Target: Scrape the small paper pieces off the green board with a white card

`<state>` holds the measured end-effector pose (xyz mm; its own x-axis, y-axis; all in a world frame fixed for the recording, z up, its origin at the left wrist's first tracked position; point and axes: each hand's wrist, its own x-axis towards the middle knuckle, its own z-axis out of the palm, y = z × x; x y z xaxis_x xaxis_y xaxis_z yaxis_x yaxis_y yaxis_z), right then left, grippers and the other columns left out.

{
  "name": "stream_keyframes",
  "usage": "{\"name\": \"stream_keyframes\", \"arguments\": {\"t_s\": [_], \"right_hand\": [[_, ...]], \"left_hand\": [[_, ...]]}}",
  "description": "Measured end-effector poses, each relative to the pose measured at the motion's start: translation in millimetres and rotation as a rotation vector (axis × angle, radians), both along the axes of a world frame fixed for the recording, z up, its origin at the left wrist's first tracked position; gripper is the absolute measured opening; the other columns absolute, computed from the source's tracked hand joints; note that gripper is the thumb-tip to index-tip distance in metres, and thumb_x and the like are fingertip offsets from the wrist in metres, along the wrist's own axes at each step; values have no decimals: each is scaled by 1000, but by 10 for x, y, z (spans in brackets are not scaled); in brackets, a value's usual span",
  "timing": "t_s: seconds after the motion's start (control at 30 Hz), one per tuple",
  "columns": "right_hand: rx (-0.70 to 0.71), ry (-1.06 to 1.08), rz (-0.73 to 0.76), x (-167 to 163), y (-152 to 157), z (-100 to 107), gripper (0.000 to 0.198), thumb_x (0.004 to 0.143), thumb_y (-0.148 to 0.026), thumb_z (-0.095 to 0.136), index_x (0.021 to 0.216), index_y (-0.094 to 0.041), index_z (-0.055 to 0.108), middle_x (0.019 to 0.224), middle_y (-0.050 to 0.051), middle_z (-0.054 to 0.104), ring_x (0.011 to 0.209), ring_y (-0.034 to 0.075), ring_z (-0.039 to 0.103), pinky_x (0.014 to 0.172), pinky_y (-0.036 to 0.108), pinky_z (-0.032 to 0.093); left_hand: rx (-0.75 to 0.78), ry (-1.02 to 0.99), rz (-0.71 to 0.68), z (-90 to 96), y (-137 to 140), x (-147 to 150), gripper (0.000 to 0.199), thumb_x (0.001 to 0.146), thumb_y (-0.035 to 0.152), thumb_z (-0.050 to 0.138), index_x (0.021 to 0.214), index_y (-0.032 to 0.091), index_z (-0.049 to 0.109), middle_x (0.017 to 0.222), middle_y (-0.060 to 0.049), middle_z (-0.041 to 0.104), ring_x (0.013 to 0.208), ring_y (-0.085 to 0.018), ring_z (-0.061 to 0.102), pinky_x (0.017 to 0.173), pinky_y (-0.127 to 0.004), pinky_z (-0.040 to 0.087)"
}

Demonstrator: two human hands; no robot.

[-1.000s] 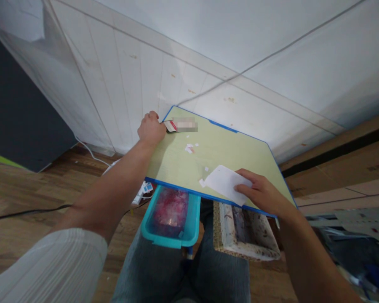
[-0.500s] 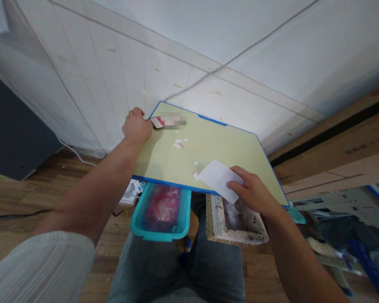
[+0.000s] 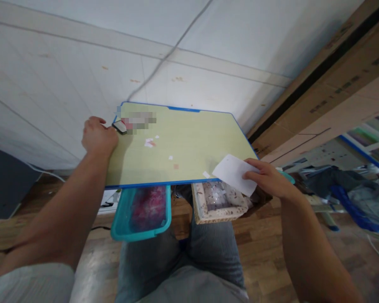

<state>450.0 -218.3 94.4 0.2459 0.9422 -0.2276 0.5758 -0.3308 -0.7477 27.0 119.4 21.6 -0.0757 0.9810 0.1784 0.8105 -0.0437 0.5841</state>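
My right hand (image 3: 267, 176) grips a white card (image 3: 235, 172) between thumb and fingers. The card is tilted over the front right edge of the yellow-green tabletop (image 3: 196, 139), partly above a cloth-lined woven basket (image 3: 221, 214). My left hand (image 3: 99, 136) is at the tabletop's left edge with its fingers curled; what they close on is hidden. Right beside it lies a dark-edged flat object (image 3: 120, 127), like a phone, with a blurred patch next to it. Small paper scraps (image 3: 149, 143) are scattered over the tabletop, and one white scrap (image 3: 206, 174) lies near the card.
Below the front edge, a teal plastic bin (image 3: 141, 235) holds pink, clear-wrapped contents. A white wall (image 3: 164, 88) with a grey cable (image 3: 177, 44) stands behind the tabletop. Large cardboard boxes (image 3: 322, 84) lean at the right. Dark clothing (image 3: 322, 185) is piled farther right.
My view has turned right, so the tabletop sits farther left. The right hand with the card has shifted right along the front edge. A pinkish scrap now shows on the tabletop near the card.
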Motion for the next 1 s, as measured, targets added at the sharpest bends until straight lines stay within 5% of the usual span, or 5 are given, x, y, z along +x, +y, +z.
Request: {"name": "stream_keyframes", "arguments": {"t_s": [0.13,0.33,0.6,0.8,1.0], "right_hand": [[81,12,51,116,303,-36,27,78,-34,67,101,-21,71,84,0,69,77,20,63,65,29,49],[-124,124,294,325,671,85,24,79,-36,70,96,-19,77,79,1,69,68,18,59,61,28,46],[-180,131,415,209,803,132,26,85,-43,69,93,-20,76,81,2,68,71,19,59,63,29,46],[43,16,290,-172,1185,-68,19,85,-36,64,95,-21,71,85,2,68,77,21,61,67,31,47],[-26,60,178,-673,1098,-292,25,86,-37,63,105,-21,67,83,2,68,72,21,63,60,31,47]], "left_hand": [[147,34,88,-18,-19,35,42,90,34,47,127,15,52,131,-15,59,130,-30,52,100,-48,40],[209,148,152,-189,208,-34,31,88,24,52,119,22,56,119,-5,66,117,-21,58,102,-37,45],[279,137,127,-305,329,-123,29,88,22,57,116,22,59,107,-2,65,104,-19,59,93,-34,49],[210,72,138,-241,255,-98,30,90,22,54,119,21,56,113,-6,63,103,-20,56,94,-37,48],[149,-35,132,-177,194,-65,31,90,22,52,121,25,53,120,-9,60,114,-24,56,100,-39,46]]}}
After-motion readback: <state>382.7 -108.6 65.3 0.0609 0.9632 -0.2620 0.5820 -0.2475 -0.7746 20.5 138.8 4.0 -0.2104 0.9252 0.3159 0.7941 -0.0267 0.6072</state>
